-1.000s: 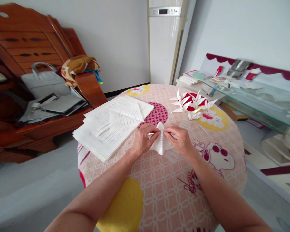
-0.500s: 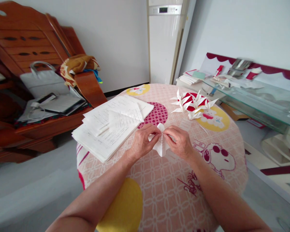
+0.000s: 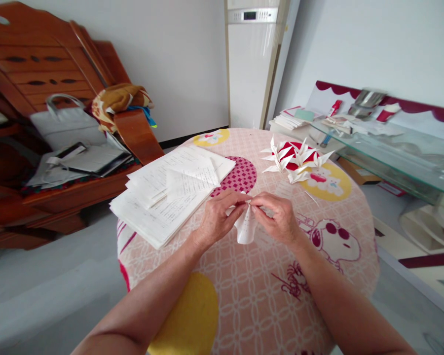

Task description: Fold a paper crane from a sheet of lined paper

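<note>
My left hand (image 3: 215,218) and my right hand (image 3: 279,218) meet over the middle of a round table (image 3: 266,296) covered with a pink cartoon-print cloth. Both pinch a small folded piece of white printed paper (image 3: 245,228) at its top, thumbs and forefingers pressed together. The paper hangs down between the hands, just above the cloth. A stack of printed white sheets (image 3: 170,190) lies to the left of my left hand. Several finished folded white paper cranes (image 3: 298,160) lie at the table's far right.
A wooden bench (image 3: 59,148) at the left holds a grey handbag (image 3: 68,123), papers and a patterned cloth. A white standing air conditioner (image 3: 251,64) is behind the table. A glass shelf (image 3: 392,148) with cups and papers runs along the right.
The small paper has been folded narrower and its top tip is now covered by my fingertips. Both hands stay in nearly the same place.
</note>
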`<state>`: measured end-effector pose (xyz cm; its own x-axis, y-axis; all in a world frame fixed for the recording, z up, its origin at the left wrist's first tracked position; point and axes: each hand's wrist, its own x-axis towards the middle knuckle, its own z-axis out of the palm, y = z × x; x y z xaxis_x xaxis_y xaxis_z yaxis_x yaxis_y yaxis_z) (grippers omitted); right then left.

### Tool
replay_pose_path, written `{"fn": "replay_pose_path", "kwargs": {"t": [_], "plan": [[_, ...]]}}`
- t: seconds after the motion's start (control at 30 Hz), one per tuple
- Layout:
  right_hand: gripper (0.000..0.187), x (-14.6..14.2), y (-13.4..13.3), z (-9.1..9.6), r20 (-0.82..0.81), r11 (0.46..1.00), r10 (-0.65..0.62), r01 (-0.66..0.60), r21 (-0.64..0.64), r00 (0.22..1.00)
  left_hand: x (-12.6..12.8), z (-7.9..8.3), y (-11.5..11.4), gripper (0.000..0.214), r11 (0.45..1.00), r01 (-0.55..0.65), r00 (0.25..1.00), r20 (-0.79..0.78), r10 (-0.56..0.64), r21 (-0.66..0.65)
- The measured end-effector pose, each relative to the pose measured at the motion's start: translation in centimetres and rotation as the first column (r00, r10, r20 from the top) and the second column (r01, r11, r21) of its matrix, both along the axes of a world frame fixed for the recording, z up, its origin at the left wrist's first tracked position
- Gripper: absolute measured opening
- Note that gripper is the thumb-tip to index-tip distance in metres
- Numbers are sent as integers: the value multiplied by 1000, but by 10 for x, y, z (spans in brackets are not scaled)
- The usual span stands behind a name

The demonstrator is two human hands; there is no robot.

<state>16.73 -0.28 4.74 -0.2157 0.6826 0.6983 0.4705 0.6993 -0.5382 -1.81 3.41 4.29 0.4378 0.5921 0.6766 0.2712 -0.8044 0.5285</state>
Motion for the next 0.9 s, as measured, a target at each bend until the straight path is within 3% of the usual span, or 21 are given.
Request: {"fn": "replay_pose_path", "kwargs": {"t": [0.43, 0.73, 0.9], "plan": [[13, -3, -3, 1, -31, 994, -92, 90, -70, 995, 2, 0, 0, 11, 999, -30, 998, 50, 31, -26], [17, -6, -2, -3, 61, 980, -191, 186, 73, 980, 5, -3, 0, 12, 999, -38, 998, 49, 40, -36], [17, -4, -4, -1, 85, 986, -159, 154, 66, 984, 6, -2, -1, 12, 1000, -24, 999, 36, 24, -2]]}}
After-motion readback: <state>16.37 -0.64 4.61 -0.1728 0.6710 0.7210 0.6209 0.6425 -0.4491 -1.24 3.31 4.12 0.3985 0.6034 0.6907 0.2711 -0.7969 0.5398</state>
